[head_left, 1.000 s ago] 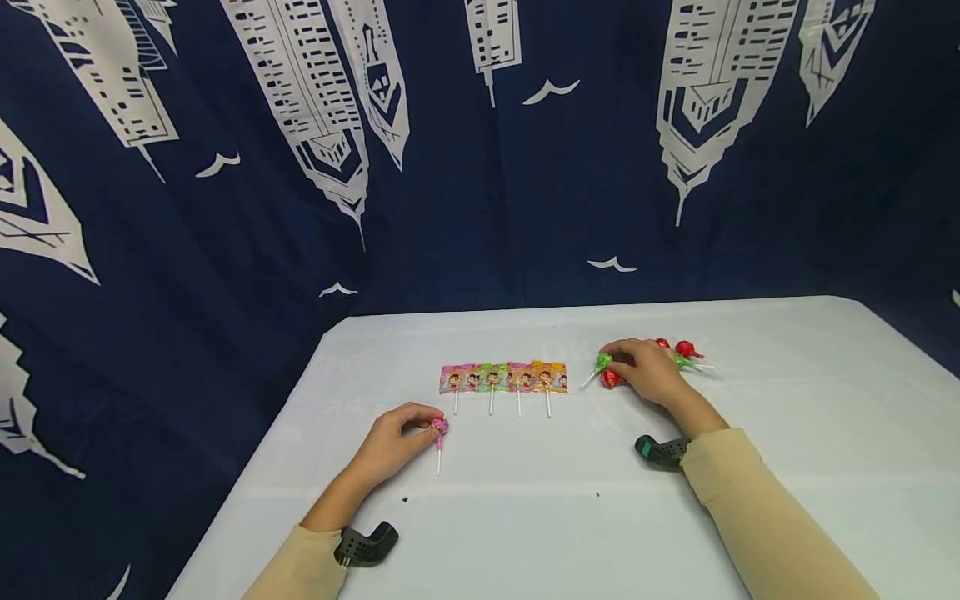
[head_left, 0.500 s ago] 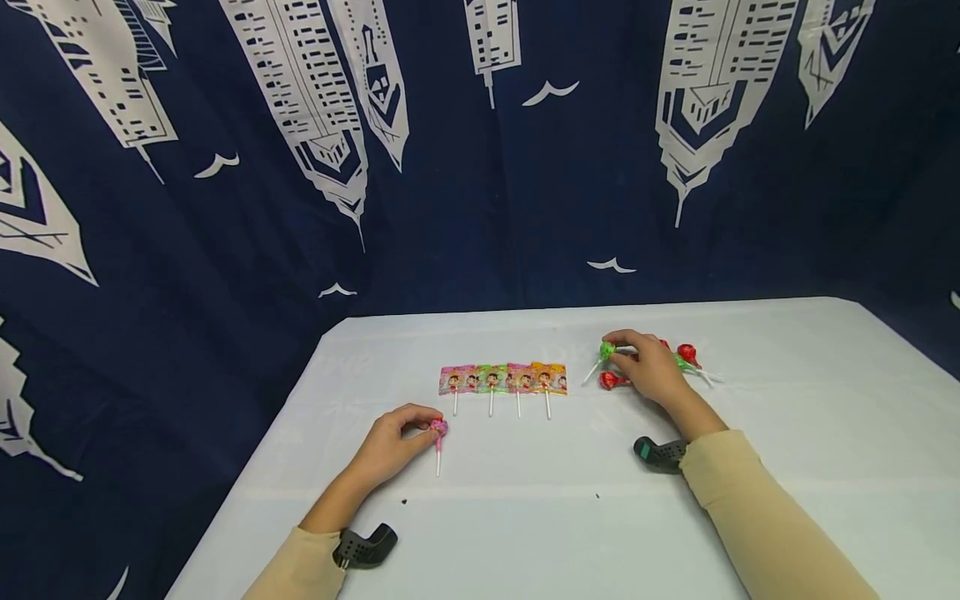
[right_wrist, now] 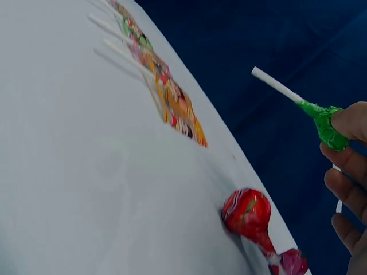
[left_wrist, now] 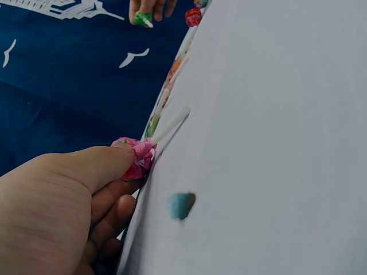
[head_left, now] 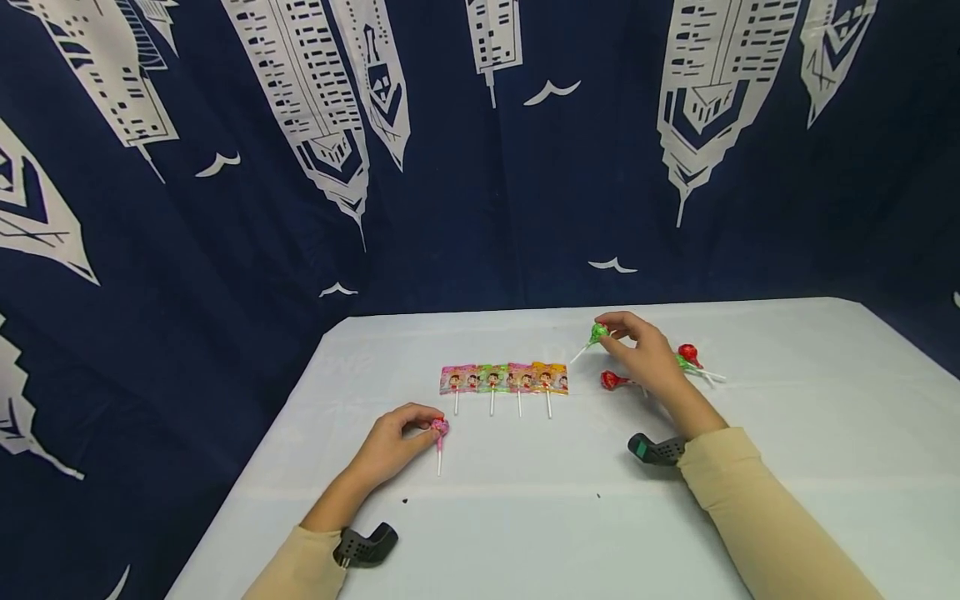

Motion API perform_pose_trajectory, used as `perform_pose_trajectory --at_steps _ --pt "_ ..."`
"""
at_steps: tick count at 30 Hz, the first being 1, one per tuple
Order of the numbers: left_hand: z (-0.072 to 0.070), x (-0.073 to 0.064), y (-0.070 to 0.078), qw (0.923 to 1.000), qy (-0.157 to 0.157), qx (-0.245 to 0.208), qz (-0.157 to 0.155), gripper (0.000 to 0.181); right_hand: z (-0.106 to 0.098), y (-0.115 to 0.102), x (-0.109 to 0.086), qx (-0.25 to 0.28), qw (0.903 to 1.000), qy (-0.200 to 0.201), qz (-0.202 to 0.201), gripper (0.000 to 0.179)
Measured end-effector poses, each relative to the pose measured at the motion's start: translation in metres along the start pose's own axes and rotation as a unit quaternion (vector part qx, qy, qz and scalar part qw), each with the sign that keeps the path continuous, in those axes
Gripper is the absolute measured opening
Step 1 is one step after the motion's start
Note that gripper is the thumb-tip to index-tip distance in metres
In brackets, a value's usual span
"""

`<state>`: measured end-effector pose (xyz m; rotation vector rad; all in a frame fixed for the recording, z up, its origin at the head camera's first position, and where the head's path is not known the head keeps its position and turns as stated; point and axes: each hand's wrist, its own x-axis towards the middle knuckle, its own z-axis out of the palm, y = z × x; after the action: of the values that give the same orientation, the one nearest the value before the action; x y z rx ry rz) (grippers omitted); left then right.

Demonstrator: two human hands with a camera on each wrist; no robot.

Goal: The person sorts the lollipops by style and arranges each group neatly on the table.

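Observation:
My left hand [head_left: 397, 442] pinches a pink-wrapped lollipop [head_left: 440, 426] between thumb and fingertips, its white stick pointing toward me; the left wrist view shows the thumb [left_wrist: 112, 163] on the wrapper. Toward the table's back, my right hand [head_left: 647, 354] pinches a green-wrapped lollipop [head_left: 597, 332] by its head, stick slanting down to the left. In the right wrist view it appears raised above the tabletop. A bit of white stick [right_wrist: 339, 205] shows behind the right fingers; I cannot tell what it belongs to. Below that hand lies a red lollipop [head_left: 611, 380].
Several flat-wrapped lollipops [head_left: 492, 379] lie in a row across the middle of the white table [head_left: 525, 533], sticks toward me. Right of my right hand are a red lollipop [head_left: 687, 354] and a green one, sticks crossing. A patterned blue cloth [head_left: 480, 217] hangs behind.
My right hand has lifted the green lollipop off the loose ones and moved it back, uncovering the red lollipop below. My left hand stays in place with the pink lollipop.

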<state>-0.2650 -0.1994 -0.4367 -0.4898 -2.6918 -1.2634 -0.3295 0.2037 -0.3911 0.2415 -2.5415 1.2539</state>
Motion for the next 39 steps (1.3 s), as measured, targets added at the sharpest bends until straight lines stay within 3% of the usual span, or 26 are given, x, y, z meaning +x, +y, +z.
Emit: perform_pose_trajectory --at_steps 10,16,22,26,33,39 --pt "-0.002 0.003 0.0 1.0 -0.004 -0.002 -0.002 0.022 0.007 -0.022 0.0 0.046 0.9986 -0.018 -0.019 0.033" --pt "0.001 0.001 -0.002 1.0 -0.006 -0.003 -0.005 0.022 0.013 -0.034 -0.007 0.073 0.9966 -0.038 -0.004 0.031" --pt "0.005 -0.005 -0.005 0.9998 -0.014 -0.004 -0.01 0.022 0.029 -0.052 -0.021 0.15 0.9846 -0.085 0.026 0.034" --pt "0.005 -0.005 -0.005 0.9998 -0.017 -0.012 -0.002 0.022 0.042 -0.064 -0.027 0.183 0.977 -0.108 0.019 0.034" --pt "0.001 -0.002 -0.003 0.9997 -0.02 -0.013 0.005 0.022 0.062 -0.079 -0.03 0.212 0.9653 -0.153 0.0 0.035" --pt "-0.003 -0.001 0.001 0.9998 -0.014 -0.012 0.002 0.022 0.079 -0.099 -0.033 0.21 0.9617 -0.176 -0.016 0.034"
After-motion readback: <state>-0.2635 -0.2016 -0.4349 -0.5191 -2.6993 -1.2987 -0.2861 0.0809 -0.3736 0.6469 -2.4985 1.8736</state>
